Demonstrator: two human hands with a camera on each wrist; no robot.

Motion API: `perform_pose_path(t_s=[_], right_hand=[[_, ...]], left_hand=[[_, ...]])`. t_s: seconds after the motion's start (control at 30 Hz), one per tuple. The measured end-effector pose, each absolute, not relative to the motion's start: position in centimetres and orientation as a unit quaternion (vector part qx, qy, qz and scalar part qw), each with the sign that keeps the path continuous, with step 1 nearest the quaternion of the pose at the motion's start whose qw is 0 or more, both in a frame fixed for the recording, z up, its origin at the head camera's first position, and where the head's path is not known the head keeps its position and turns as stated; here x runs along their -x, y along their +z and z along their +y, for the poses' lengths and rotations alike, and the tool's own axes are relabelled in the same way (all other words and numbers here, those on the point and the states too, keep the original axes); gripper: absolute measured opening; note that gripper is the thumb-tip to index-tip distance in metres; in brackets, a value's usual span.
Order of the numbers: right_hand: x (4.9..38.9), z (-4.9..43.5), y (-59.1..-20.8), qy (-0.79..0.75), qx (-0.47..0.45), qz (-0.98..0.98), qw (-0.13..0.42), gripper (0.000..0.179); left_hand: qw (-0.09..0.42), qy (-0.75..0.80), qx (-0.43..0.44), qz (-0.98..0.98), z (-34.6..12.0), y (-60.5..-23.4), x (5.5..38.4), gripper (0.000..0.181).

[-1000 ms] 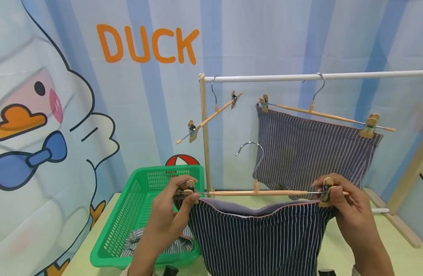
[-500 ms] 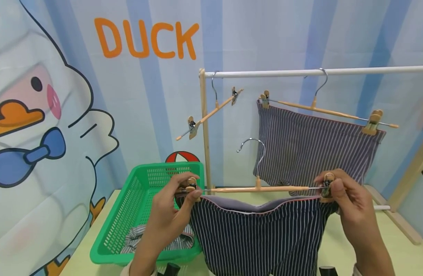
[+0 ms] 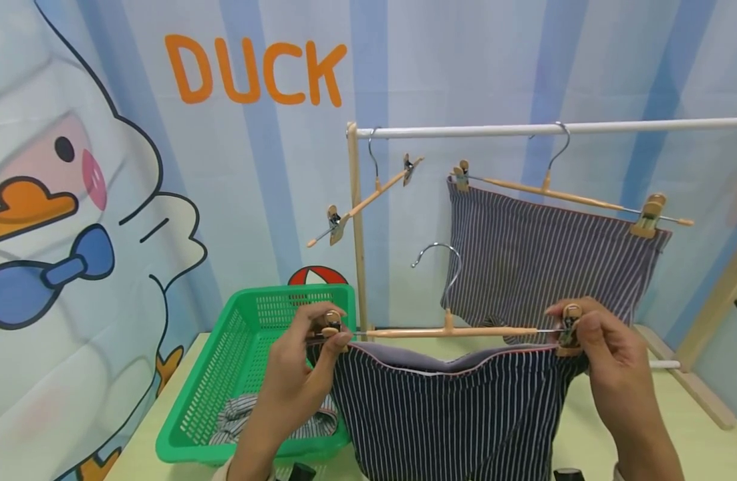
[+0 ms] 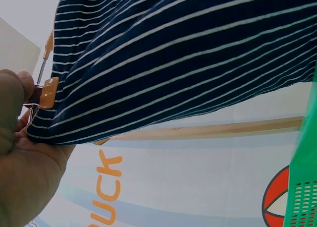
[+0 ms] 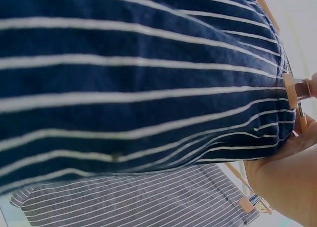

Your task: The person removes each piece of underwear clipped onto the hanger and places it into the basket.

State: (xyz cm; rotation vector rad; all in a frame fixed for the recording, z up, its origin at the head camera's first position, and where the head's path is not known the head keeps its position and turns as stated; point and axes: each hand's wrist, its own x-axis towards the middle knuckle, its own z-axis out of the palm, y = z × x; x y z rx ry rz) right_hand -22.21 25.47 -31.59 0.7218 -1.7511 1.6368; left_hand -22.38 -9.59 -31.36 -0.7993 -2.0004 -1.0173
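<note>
Navy shorts with white stripes point(image 3: 452, 414) hang by the waistband from a clip hanger point(image 3: 404, 332), held in front of the rack. My left hand point(image 3: 299, 374) pinches the hanger's left clip point(image 3: 332, 322) between thumb and fingers, at one corner of the waistband. At the opposite corner, my right hand point(image 3: 623, 374) pinches the right clip point(image 3: 570, 326). The waistband sags between them and shows a grey inside. In the left wrist view the clip's tan pad point(image 4: 48, 92) lies on the cloth; the right wrist view likewise shows a clip pad point(image 5: 290, 90) against it.
Behind stands a rack with a white rail point(image 3: 464, 131). On it hang a bare clip hanger point(image 3: 377, 192) and a hanger bearing a faded striped garment point(image 3: 554, 247). A green basket point(image 3: 194, 387) with striped cloth point(image 3: 238, 411) inside sits on the table point(image 3: 136, 437) at left.
The head view has shifted slightly. Both hands keep the same hold on the hanger's clips, and the shorts hang as before.
</note>
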Motion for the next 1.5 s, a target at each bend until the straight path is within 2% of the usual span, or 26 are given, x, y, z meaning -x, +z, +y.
perform_pose_path(t_s=[0.23, 0.53, 0.7, 0.8, 1.0, 1.3, 1.5], right_hand=[[22.1, 25.1, -31.6, 0.642, -0.276, -0.644, 0.31, 0.035], [21.1, 24.1, -30.6, 0.668, -0.2, -0.645, 0.313, 0.035], [21.7, 24.4, -31.2, 0.669, -0.246, -0.621, 0.325, 0.032], [22.1, 24.6, -31.5, 0.675, -0.274, -0.603, 0.327, 0.031], [22.2, 24.4, -31.5, 0.681, -0.266, -0.598, 0.327, 0.031], [22.2, 24.6, -31.4, 0.687, -0.268, -0.59, 0.328, 0.03], [21.0, 23.0, -29.9, 0.692, -0.12, -0.621, 0.347, 0.036]], left_hand=[[0.37, -0.397, 0.316, -0.778, -9.6, -31.4, 22.4, 0.03], [0.356, -0.405, 0.318, -0.78, -9.3, -31.6, 22.3, 0.03], [0.338, -0.409, 0.321, -0.784, -9.3, -31.6, 22.3, 0.035], [0.349, -0.395, 0.341, -0.778, -9.3, -31.6, 22.4, 0.038], [0.398, -0.365, 0.392, -0.744, -9.3, -31.6, 22.8, 0.023], [0.407, -0.365, 0.407, -0.732, -9.2, -31.5, 22.9, 0.016], [0.414, -0.363, 0.404, -0.731, -9.2, -31.5, 22.8, 0.018]])
